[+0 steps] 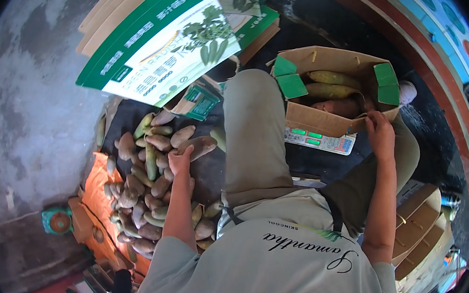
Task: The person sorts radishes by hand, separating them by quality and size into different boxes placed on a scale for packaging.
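My left hand [180, 161] is closed round a long reddish-brown radish [202, 145] at the right side of a heap. That heap of brown and green radishes [137, 198] lies on dark ground to my left. With my right hand [379, 129] I pinch the near right rim of an open cardboard box [314, 120] with green flaps. Inside the box lie green radishes [335, 78] and a reddish one [340, 108], partly hidden by the near wall. The box sits on a digital scale [325, 140] with green lit displays.
Folded white and green cartons [173, 50] stand ahead on the left, beside a small green box [204, 101]. An orange sheet [91, 187] lies beyond the heap. More open cardboard boxes [417, 224] are at my right side. A grey wall [25, 111] bounds the left.
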